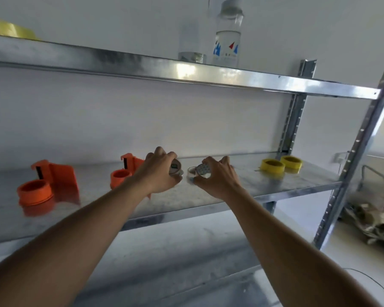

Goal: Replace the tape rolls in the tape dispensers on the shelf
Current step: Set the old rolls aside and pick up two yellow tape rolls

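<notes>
Two orange dispensers on middle shelf: left dispenser, second dispenser partly behind my left hand. Two yellow tape rolls at right end: nearer roll, farther roll, just beside each other. One small roll gripped in my left hand, one small roll pinched in my right hand. Top shelf: one yellow roll at far left, one clear roll, one bottle. Two hands in view, mine.
</notes>
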